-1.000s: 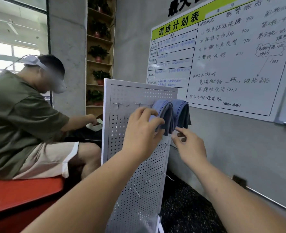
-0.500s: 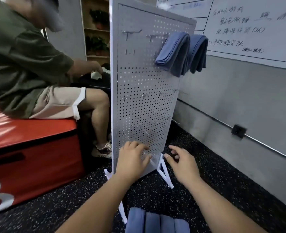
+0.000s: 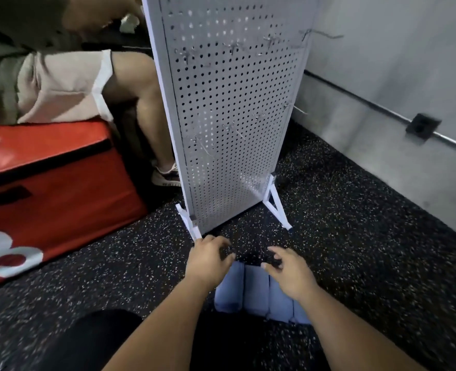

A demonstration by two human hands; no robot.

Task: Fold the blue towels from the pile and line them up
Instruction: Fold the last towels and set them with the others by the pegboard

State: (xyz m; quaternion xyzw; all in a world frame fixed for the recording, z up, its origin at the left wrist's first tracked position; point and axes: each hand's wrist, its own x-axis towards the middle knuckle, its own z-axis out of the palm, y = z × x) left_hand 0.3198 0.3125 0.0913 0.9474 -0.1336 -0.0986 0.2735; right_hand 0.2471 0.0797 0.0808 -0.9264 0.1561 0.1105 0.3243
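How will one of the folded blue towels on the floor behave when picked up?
The towels are soft cloth, so one would probably sag or unfold if lifted by an edge. It is likely light. Packed side by side, it should hardly roll.

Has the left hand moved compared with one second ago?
Yes. The left hand went down the pegboard, from its upper hooks to its base.
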